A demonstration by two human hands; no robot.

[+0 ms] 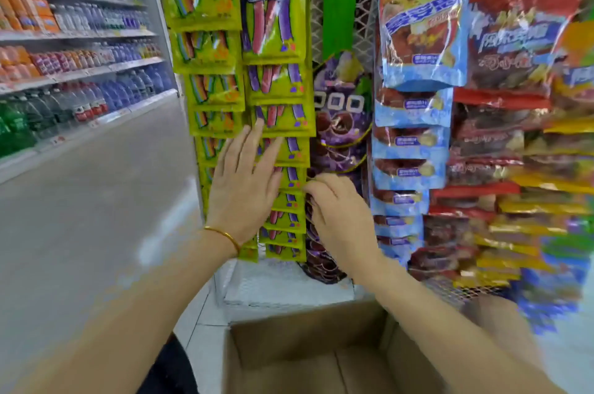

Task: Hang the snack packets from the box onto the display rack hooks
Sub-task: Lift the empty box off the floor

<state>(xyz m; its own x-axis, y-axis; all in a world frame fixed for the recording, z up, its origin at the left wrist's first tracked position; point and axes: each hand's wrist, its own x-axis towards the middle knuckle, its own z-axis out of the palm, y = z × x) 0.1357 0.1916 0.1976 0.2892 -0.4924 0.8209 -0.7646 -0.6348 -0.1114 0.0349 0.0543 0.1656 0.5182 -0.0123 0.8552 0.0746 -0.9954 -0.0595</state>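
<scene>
A shop aisle of drink shelves [80,49] is seen beside a display rack [363,8] hung with snack packets.
The left hand [244,181] is pressed flat, fingers straight, on the green packets [276,24]. The right hand [340,217] is curled at the purple packets [340,123], though a grip cannot be told. The box [289,335] is open below.

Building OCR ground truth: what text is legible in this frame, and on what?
"OOO" or "QQQ", unsure which: round purple grape packet.
Blue Chinese characters on yellow-green hanging packets: too blurred.
White characters on blue-and-red plastic pouches: too blurred.
Too small: shelf price tags, drink bottle labels.
</scene>
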